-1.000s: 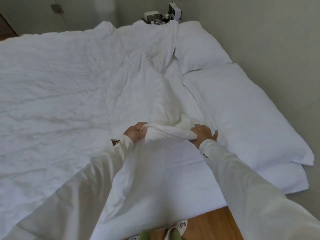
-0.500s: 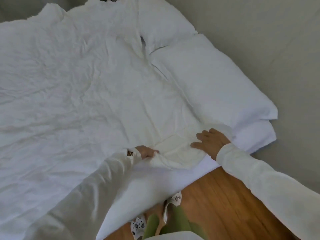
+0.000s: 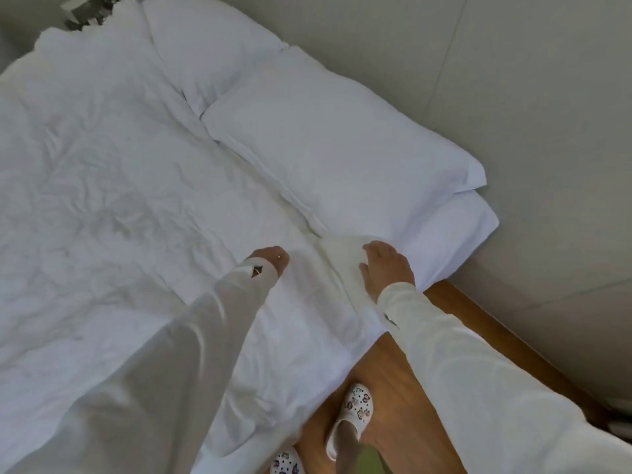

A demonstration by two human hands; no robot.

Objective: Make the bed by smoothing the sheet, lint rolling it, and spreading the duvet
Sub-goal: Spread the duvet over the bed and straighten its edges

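While the duvet (image 3: 130,186) lies spread beside the pillow (image 3: 335,159), right hand (image 3: 386,268) presses flat on its corner; left hand (image 3: 270,261) looks flat too. Soft, light fabric: take its edge.

Two white pillows (image 3: 335,159) lie by the grey wall (image 3: 513,97); patterned white clogs (image 3: 352,415) stand on wooden floor (image 3: 403,388).

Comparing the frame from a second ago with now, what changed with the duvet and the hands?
A second ago both hands gripped a bunched, lifted corner of the duvet. It has since been pulled toward the near pillow and laid flat. The right hand let go and now presses flat on that corner; the left hand rests on the duvet, its grip unclear. The two pillows stayed in place.
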